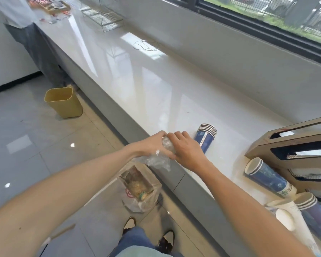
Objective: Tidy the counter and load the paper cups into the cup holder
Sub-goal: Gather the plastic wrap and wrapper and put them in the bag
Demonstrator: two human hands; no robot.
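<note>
My left hand (152,143) and my right hand (185,149) are both closed on a crumpled clear plastic wrapper (160,159) at the front edge of the white counter (156,86). Just right of my right hand a stack of blue paper cups (206,138) lies on its side. The wooden cup holder (293,145) lies at the right, with slots facing left. Another blue cup stack (269,178) lies against it, and a further blue stack (315,212) and white cups (287,214) lie at the lower right.
A yellow waste bin (63,102) stands on the floor left of the counter. A clear bag of rubbish (140,188) sits on the floor below my hands. Another person stands at the far left. A wire rack (102,17) and scattered packets sit far along the counter.
</note>
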